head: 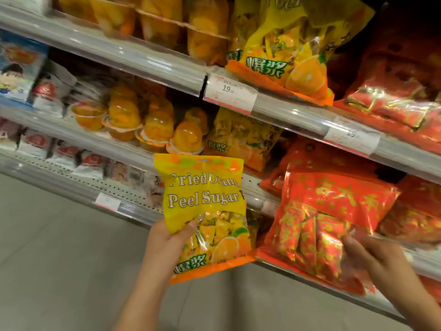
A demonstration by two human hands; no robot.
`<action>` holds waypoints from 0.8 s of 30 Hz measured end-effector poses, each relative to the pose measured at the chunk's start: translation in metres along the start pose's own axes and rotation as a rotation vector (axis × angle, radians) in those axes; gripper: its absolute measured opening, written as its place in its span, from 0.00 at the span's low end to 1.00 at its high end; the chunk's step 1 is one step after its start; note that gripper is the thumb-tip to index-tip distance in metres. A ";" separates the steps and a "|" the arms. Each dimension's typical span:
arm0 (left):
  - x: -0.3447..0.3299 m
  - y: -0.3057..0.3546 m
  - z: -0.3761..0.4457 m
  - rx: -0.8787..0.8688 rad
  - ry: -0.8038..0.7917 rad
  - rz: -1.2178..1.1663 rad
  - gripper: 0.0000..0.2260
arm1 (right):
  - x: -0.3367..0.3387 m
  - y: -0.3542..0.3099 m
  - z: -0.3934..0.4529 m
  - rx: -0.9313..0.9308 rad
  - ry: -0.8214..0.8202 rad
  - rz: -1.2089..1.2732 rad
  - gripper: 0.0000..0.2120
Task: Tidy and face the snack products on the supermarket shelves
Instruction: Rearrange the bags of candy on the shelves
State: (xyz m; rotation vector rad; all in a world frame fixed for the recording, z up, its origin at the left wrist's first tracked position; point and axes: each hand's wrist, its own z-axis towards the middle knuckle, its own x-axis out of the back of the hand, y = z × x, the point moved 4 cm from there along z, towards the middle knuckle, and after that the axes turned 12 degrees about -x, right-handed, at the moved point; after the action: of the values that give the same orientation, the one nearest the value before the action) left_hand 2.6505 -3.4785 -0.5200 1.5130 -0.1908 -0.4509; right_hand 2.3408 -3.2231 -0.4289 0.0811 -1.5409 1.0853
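Snack bag (pixel 202 211), yellow and marked "Peel Sugar", stands upright in the left hand (pixel 167 242), thumb curled over its front at 6 o'clock of the view, off the shelf edge (pixel 133 209). Right hand (pixel 374 256), at 4 o'clock, has blurred fingers (pixel 350 244) pinching the lower corner of a red bag (pixel 329 225) overhanging that edge. Grey floor (pixel 59 247) lies open at 8 o'clock.

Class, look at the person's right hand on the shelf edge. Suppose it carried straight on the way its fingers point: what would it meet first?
The right hand points up and left, fingers already at the red foil bag leaning on the lower shelf. Going on, it would press further into that bag first; the red bags behind come next, though depth is unclear.
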 end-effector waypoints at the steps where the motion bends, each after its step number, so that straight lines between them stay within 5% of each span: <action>1: -0.002 0.001 0.000 -0.002 -0.026 0.021 0.11 | -0.005 0.010 -0.007 -0.020 0.009 0.031 0.24; 5: -0.011 0.000 -0.002 -0.006 -0.100 0.114 0.14 | -0.031 0.035 -0.024 -0.018 0.047 0.033 0.14; 9: -0.007 -0.011 0.000 -0.037 -0.031 0.189 0.22 | -0.057 0.038 -0.037 -0.064 0.071 0.196 0.21; 11: -0.008 -0.013 0.000 -0.049 0.013 0.168 0.28 | -0.067 0.047 -0.042 -0.132 0.092 0.331 0.11; 15: -0.015 -0.010 0.007 -0.138 0.107 0.150 0.14 | -0.069 0.076 -0.043 -0.296 0.163 0.491 0.04; 18: -0.019 -0.009 0.015 -0.250 0.178 0.161 0.18 | -0.071 0.095 -0.034 -0.316 0.311 0.601 0.16; 24: -0.043 0.008 0.029 -0.426 0.169 0.253 0.14 | -0.070 0.100 -0.025 -0.386 0.398 0.745 0.11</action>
State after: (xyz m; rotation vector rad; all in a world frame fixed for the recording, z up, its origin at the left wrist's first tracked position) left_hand 2.6012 -3.4878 -0.5039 1.0842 -0.1402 -0.1459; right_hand 2.3217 -3.1852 -0.5462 -0.9836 -1.4032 1.2403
